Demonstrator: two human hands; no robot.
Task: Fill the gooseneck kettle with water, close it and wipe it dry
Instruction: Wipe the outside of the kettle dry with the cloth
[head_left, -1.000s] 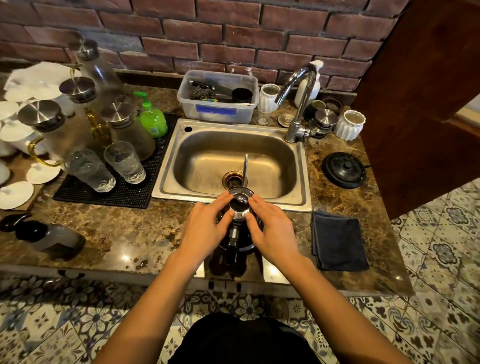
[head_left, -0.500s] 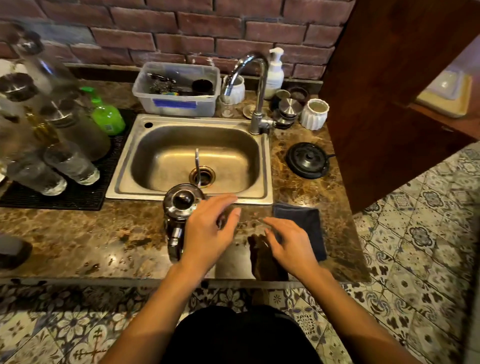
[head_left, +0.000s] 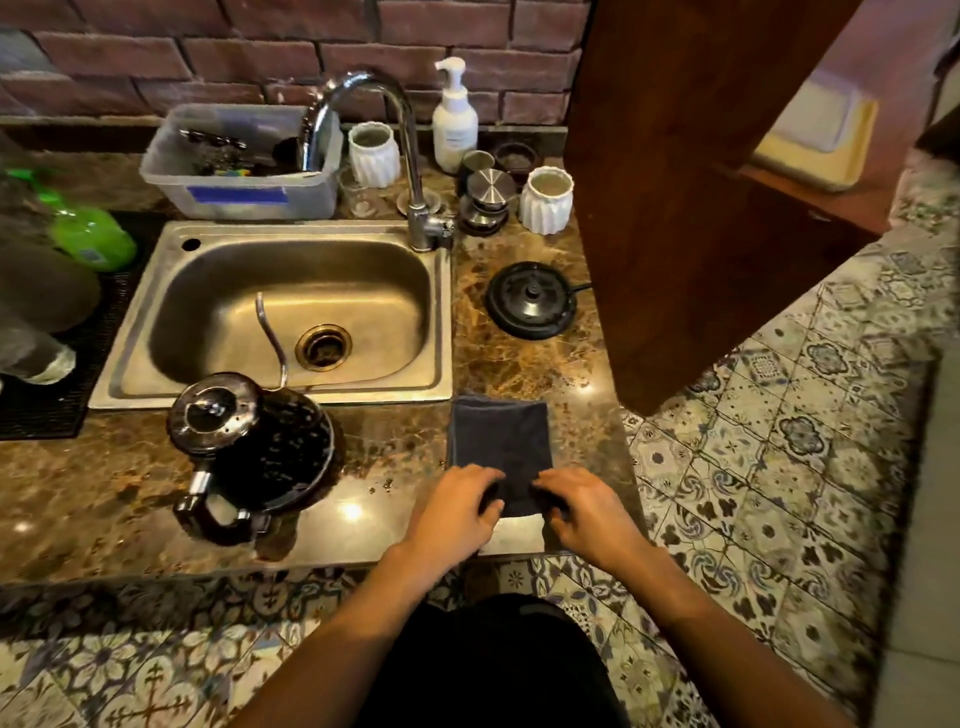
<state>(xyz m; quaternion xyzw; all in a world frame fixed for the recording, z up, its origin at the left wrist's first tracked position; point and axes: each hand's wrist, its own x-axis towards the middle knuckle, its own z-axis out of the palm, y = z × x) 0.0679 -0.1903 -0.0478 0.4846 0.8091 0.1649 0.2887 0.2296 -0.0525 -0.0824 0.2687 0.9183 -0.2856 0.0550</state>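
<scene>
A black gooseneck kettle with shiny steel lid (head_left: 254, 447) stands closed near the counter's front edge, below the sink. Both hands – left hand (head_left: 457, 506), right hand (head_left: 584, 512) – rest curled on a soft dark folded cloth (head_left: 498, 441), grip unclear. Kettle likely heavy, wet – hold its handle.

Single head view, worn high, tilted forward and down over counter (head_left: 400, 457) edge; faces brick wall (head_left: 260, 47) behind sink (head_left: 130, 332) (wide-angle, edges bowed); hands close below, floor tiles (head_left: 779, 467) at right
</scene>
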